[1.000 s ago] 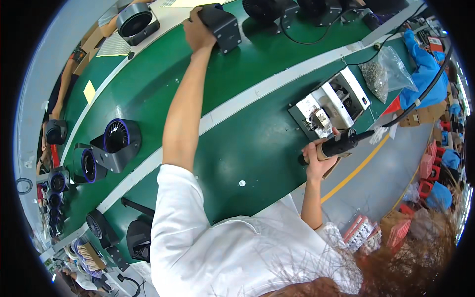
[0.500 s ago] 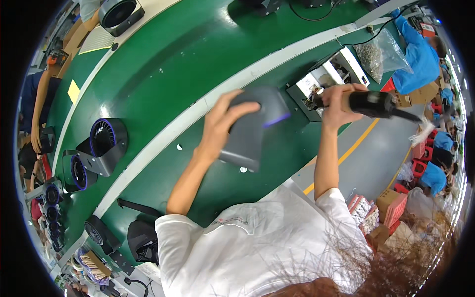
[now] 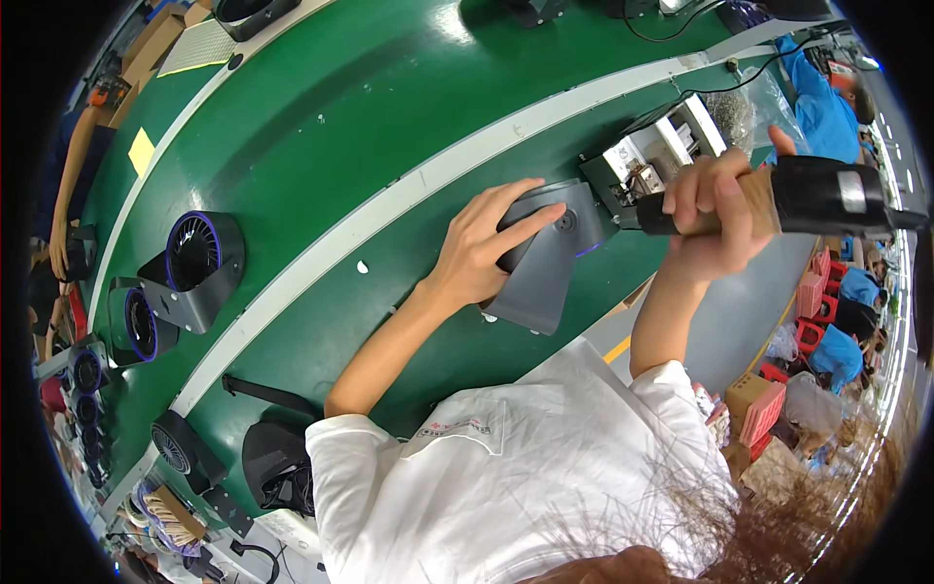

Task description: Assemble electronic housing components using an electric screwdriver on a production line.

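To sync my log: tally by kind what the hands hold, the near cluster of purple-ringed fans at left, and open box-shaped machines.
Dark grey unit, left hand: 1
Black handheld tool, right hand: 1
Purple-ringed fans, near cluster: 2
Open box-shaped machine: 1
Total: 5

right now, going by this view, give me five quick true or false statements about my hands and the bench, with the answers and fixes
1. The left hand grips a grey housing. True.
2. The right hand is empty. False: it holds a black tool.
3. A yellow slip lies in the left part of the view. True.
4. The benchtop is white. False: it is green, with a pale rail running across it.
5. The ringed fan at the left has a red ring. False: its ring is purple-blue.
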The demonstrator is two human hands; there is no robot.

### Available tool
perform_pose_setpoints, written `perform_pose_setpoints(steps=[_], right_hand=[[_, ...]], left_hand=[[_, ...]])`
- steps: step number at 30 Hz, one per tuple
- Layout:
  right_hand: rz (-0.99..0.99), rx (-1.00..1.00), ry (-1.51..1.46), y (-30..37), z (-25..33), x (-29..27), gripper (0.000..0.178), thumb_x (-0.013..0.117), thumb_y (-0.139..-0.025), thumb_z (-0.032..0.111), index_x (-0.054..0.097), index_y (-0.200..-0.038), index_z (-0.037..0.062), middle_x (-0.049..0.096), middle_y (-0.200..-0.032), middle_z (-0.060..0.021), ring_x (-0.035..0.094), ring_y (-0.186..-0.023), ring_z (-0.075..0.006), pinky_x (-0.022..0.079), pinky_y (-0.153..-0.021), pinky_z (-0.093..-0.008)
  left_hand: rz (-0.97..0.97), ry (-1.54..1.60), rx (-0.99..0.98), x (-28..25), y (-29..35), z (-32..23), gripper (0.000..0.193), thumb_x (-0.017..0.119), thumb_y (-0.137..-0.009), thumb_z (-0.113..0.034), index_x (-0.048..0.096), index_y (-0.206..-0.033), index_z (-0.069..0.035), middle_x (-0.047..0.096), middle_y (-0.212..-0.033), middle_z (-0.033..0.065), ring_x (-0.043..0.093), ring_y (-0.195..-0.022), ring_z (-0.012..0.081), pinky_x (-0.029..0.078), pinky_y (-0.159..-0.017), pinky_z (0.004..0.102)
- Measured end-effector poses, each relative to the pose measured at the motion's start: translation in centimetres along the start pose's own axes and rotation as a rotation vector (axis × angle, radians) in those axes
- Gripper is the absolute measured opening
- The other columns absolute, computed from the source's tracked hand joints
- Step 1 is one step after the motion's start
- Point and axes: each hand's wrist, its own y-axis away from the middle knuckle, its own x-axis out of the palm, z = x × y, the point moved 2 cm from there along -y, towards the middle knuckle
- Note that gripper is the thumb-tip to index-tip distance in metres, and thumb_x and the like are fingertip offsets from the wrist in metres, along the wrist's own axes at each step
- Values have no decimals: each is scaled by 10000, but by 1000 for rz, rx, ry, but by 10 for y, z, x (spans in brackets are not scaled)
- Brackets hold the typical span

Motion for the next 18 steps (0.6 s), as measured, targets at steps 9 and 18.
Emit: perform_pose_setpoints(steps=[9, 18], right_hand=[[192, -23, -52, 15, -20, 26, 520, 511, -805, -1, 297, -1279, -17, 424, -585, -83, 400, -374, -140, 412, -357, -300], [299, -7, -13, 22, -36, 21, 451, 557, -794, -21, 351, -1195, 3, 451, -593, -76, 425, -390, -150, 395, -369, -284]], left_hand=[[20, -17, -5, 10, 2, 9, 639, 765, -567, -77, 634, -1187, -160, 526, -1265, 135, 573, -1008, 320, 487, -803, 400], [22, -12, -16, 13, 0, 11, 632, 760, -576, -93, 631, -1189, -175, 519, -1268, 112, 563, -1025, 298, 466, -809, 390]])
